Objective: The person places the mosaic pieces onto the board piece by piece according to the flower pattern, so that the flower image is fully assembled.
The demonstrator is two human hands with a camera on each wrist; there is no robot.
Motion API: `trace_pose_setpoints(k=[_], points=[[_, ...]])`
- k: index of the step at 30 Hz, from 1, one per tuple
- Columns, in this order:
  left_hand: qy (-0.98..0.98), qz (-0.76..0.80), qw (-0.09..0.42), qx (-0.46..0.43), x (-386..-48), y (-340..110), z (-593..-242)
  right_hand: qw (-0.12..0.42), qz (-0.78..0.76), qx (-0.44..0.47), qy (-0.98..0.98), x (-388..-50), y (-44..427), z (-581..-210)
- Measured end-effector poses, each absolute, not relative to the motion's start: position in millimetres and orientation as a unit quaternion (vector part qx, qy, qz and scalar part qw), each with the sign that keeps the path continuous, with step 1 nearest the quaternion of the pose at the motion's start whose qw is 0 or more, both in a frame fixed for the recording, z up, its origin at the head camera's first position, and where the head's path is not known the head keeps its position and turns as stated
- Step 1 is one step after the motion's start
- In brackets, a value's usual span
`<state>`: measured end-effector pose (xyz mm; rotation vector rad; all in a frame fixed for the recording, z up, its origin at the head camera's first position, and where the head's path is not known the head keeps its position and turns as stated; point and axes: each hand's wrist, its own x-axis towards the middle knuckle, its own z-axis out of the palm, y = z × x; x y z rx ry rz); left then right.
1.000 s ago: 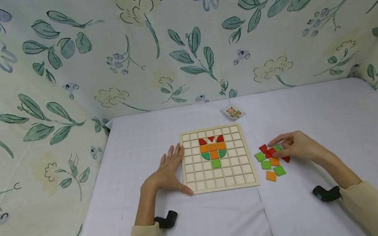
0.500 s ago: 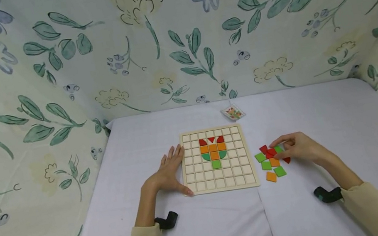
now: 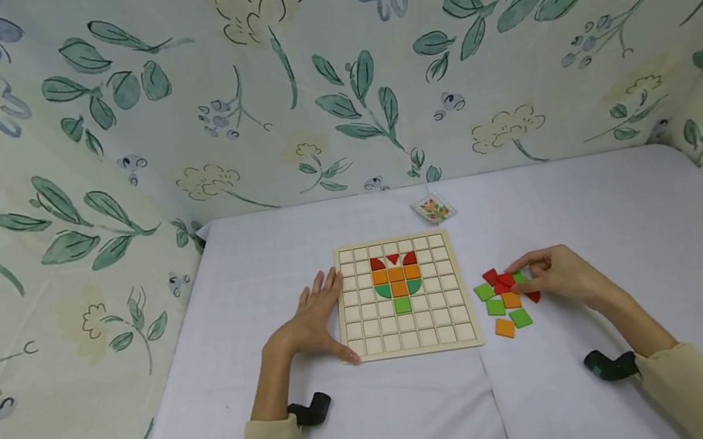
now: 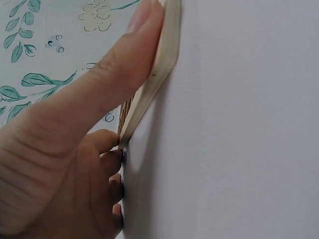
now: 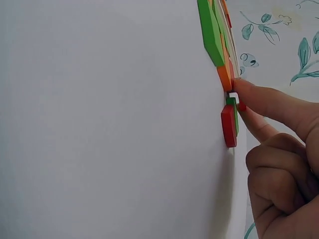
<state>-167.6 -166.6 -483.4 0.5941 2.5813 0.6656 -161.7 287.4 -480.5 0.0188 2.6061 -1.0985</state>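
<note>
A square wooden grid board [image 3: 437, 306] carries a tulip-like pattern of red, orange and green pieces. My left hand [image 3: 305, 326] lies spread at its left side, fingertips on the edge and thumb at the near left corner; in the left wrist view that hand [image 4: 65, 149] touches the board's rim [image 4: 154, 79]. Right of the board, my right hand [image 3: 563, 278] pinches a red piece [image 3: 506, 279] between thumb and forefinger over the loose pile. The right wrist view shows this hand [image 5: 284, 149] with its other fingers curled, beside another red piece [image 5: 229, 127].
Loose green [image 3: 496, 307] and orange [image 3: 505, 327] pieces lie around the pile. A small patterned card [image 3: 434, 209] is behind the board on the white-covered table [image 3: 261, 267]. Floral cloth [image 3: 333, 34] hangs behind and at the sides.
My right thumb and forefinger have shifted slightly to the right over the pile, and the red piece at their tips has moved a little. The left hand and the board have stayed in place.
</note>
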Motion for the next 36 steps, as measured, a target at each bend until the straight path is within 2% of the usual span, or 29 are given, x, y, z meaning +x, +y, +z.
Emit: trace_pose_setpoints(k=[11, 17, 28, 36], points=[[0.926, 0.233, 0.205, 0.214, -168.5, -167.4, -486.1, 0.130, -0.388, 0.018, 0.912, -156.6, 271.7, -477.0], [0.927, 0.228, 0.208, 0.212, -168.6, -167.3, -486.1, 0.134, -0.373, 0.010, 0.918, -155.5, 274.6, -476.7], [0.924, 0.238, 0.207, 0.215, -169.6, -167.8, -484.4, 0.231, -0.410, -0.100, 0.877, -179.8, 294.7, -476.8], [0.923, 0.235, 0.209, 0.222, -169.0, -166.8, -483.3, 0.265, -0.404, -0.115, 0.868, -193.5, 299.3, -481.1]])
